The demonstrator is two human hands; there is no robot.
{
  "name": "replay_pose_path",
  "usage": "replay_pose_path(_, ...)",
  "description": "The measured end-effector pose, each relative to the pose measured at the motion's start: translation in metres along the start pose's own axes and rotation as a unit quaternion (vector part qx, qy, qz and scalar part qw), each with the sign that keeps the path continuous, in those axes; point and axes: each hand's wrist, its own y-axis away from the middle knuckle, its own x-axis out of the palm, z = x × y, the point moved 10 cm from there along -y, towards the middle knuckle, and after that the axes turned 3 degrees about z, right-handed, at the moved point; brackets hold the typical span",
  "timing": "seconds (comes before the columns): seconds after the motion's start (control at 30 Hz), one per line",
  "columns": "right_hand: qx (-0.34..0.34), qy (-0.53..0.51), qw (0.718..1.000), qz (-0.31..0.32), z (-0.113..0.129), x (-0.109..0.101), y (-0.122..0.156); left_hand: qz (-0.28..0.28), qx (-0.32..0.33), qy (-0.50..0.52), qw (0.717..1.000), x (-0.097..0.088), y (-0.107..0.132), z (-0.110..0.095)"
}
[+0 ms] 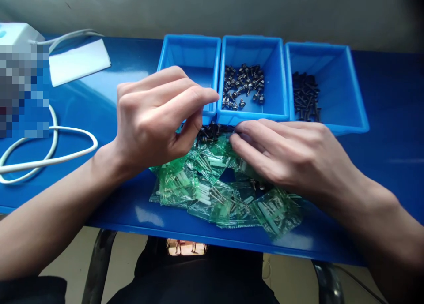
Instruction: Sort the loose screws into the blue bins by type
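Note:
My left hand (159, 114) hovers in front of the left blue bin (190, 39), its fingers curled towards the thumb. Whatever they may pinch is hidden. Low over the pile, my right hand (285, 152) has its fingers bent together at some dark screws (212, 132); what is between the fingertips does not show. Below both hands lie several green-tinted clear plastic packets (179, 185) holding screws and pale plugs. The middle blue bin (274, 74) holds short bolts with wide heads (245, 79). Long dark screws (306, 96) lie in the right blue bin (341, 88).
The three bins stand side by side on a blue table (126, 207) near a grey wall (205, 8). At the left are a white card (79, 61), a looped white cable (73, 129) and a white box (20, 32). A pixelated patch hides part of that side.

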Motion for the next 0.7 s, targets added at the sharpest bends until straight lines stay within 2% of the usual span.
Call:
replay_pose_path(0.1, 0.016, -0.036, 0.999, -0.018, -0.003, -0.006, 0.002, 0.018, -0.007, -0.004, 1.000, 0.003, 0.001, 0.002)
replay_pose_path(0.17, 0.063, -0.112, 0.991, -0.042, -0.013, -0.013, 0.005, 0.013, -0.002, 0.000, 1.000, 0.002, 0.002, 0.002)
replay_pose_path(0.33, 0.184, -0.319, 0.923, -0.114, -0.042, -0.023, 0.016, 0.013, -0.003, 0.014, 1.000, 0.004, 0.003, 0.003)
replay_pose_path(0.4, 0.259, -0.316, 0.901, -0.145, -0.059, -0.024, 0.026, 0.020, -0.009, 0.012, 1.000, 0.004, 0.003, 0.004)
replay_pose_path(0.47, 0.339, -0.256, 0.888, -0.175, -0.074, -0.030, 0.042, 0.019, -0.012, 0.009, 1.000, 0.004, 0.004, 0.005)
replay_pose_path(0.5, 0.357, -0.227, 0.888, -0.181, -0.078, -0.033, 0.048, 0.019, -0.008, 0.010, 1.000, 0.003, 0.004, 0.004)
replay_pose_path(0.57, 0.323, -0.183, 0.916, -0.154, -0.074, -0.035, 0.047, 0.017, -0.004, 0.012, 1.000, 0.003, 0.003, 0.003)
replay_pose_path(0.63, 0.223, -0.147, 0.957, -0.113, -0.056, -0.035, 0.037, 0.019, -0.007, 0.016, 1.000, 0.003, 0.003, 0.004)
replay_pose_path(0.7, 0.130, -0.104, 0.985, -0.046, -0.033, -0.026, 0.026, 0.018, -0.008, 0.018, 1.000, 0.003, 0.002, 0.004)
